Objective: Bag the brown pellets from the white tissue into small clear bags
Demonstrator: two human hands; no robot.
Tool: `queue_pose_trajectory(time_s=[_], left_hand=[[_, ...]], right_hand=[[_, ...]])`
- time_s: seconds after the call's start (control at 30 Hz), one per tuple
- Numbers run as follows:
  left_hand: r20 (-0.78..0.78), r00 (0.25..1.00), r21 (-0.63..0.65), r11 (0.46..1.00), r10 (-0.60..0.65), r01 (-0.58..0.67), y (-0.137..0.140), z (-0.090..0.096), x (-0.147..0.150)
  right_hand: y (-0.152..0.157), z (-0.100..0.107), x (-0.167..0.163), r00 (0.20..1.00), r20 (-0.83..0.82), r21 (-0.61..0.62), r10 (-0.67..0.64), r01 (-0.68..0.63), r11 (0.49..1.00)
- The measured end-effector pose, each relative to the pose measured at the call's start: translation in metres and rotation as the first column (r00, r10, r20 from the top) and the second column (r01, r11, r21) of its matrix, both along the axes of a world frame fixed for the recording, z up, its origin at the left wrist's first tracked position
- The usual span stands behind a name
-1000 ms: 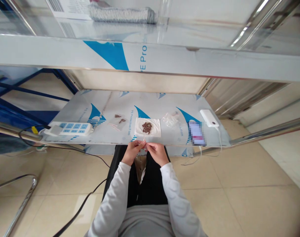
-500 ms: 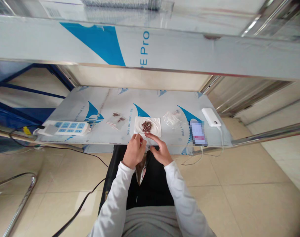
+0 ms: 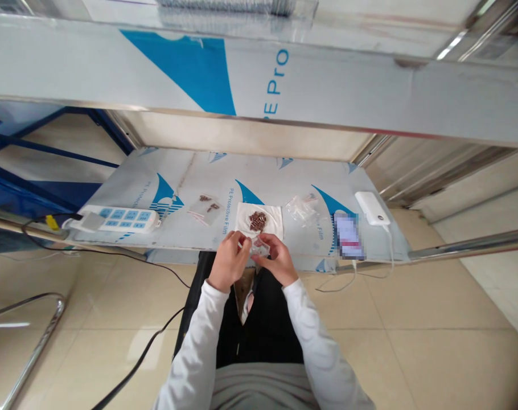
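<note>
Between my two hands is a small clear plastic bag (image 3: 260, 248), held just in front of a white cloth (image 3: 276, 219). My left hand (image 3: 230, 261) is closed with its fingertips pinching the bag's left side. My right hand (image 3: 279, 261) has thumb and fingers closed on the bag's right side. A heap of small brown metal pieces (image 3: 257, 221), short and rod-like, lies on the cloth beyond my fingers. Left of the cloth is a clear bag (image 3: 205, 209) with a few similar brown pieces in it. To the right lies a pile of clear plastic bags (image 3: 302, 209).
A white power strip (image 3: 118, 219) with blue sockets lies at the left of the film-covered shelf (image 3: 190, 171). On the right are a phone (image 3: 348, 236) and a white power bank (image 3: 372, 208) with cables. An upper shelf (image 3: 165, 74) spans overhead in front.
My right hand's fingers, stretched out before, have curled in and now grip the clear bag, which shows between my hands. The view has shifted slightly.
</note>
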State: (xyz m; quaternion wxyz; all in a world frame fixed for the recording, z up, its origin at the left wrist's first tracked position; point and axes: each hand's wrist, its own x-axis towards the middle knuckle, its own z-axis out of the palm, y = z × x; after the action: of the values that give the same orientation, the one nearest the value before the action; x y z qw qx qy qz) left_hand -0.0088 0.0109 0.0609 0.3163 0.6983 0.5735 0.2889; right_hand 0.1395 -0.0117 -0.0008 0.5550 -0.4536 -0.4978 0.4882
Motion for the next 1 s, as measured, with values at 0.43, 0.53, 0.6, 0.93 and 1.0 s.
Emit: queue_pose_trajectory(time_s=[0.43,0.53,0.6,0.93,1.0], left_hand=[[-0.082,0.973,-0.182,0.957,0.215,-0.227,0.013,-0.006,-0.056],[-0.096,0.973,-0.199,0.954,0.209,-0.225,0.013,-0.014,-0.060],[-0.122,0.970,-0.216,0.948,0.210,-0.232,0.014,-0.019,-0.062],[-0.179,0.968,-0.268,0.938,0.177,-0.221,0.015,-0.028,-0.062],[-0.186,0.967,-0.265,0.940,0.171,-0.217,0.015,-0.029,-0.061]], right_hand=[[0.137,0.033,0.037,-0.207,0.976,-0.109,0.060,-0.238,0.965],[0.144,0.037,0.024,-0.345,0.937,-0.166,0.052,-0.309,0.936],[0.145,0.039,0.018,-0.413,0.910,-0.196,0.039,-0.347,0.917],[0.139,0.040,0.004,-0.523,0.850,-0.215,-0.062,-0.452,0.866],[0.139,0.041,0.006,-0.514,0.854,-0.204,-0.079,-0.470,0.859]])
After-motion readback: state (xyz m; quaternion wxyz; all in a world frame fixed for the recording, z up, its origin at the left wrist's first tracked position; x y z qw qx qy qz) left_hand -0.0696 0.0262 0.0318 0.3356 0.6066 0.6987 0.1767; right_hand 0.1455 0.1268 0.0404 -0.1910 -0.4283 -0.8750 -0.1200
